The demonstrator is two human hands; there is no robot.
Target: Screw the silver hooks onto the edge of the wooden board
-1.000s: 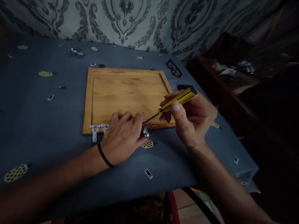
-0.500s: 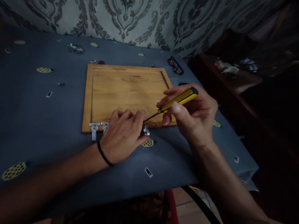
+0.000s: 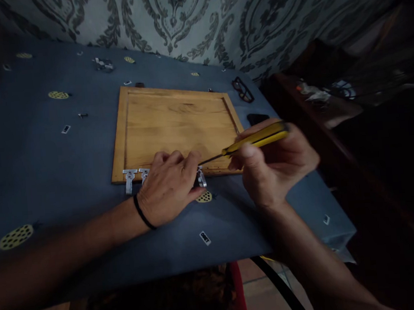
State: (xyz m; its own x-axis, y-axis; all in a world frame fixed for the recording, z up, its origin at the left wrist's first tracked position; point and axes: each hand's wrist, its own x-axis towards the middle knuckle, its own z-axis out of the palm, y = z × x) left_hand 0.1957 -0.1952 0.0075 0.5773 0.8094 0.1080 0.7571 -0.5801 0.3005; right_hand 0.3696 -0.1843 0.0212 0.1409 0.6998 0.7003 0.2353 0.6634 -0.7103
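A framed wooden panel (image 3: 175, 121) lies flat on the cloth-covered table. Along its near edge sit metal hinges: one at the left (image 3: 129, 181), a second beside it partly under my wrist side, and a third hinge (image 3: 202, 178) by my left thumb and forefinger. My left hand (image 3: 170, 189) rests curled over that edge, its fingers closed around the third hinge, which they partly hide. In my right hand (image 3: 278, 173) is a yellow and black screwdriver (image 3: 252, 140), gripped by the handle. Its shaft slants down left to the hinge; the tip is hidden by my left fingers.
Glasses (image 3: 242, 90) and a dark flat object (image 3: 257, 118) lie right of the panel. Further hinge-like metal hardware (image 3: 103, 64) is at the back left, with a small screw-like piece (image 3: 83, 115) nearer. A patterned wall (image 3: 189, 22) borders the far side.
My right hand has shifted right, and the screwdriver now leans at a lower angle, its handle farther right. My left hand stays on the hinge. The view has shifted slightly.
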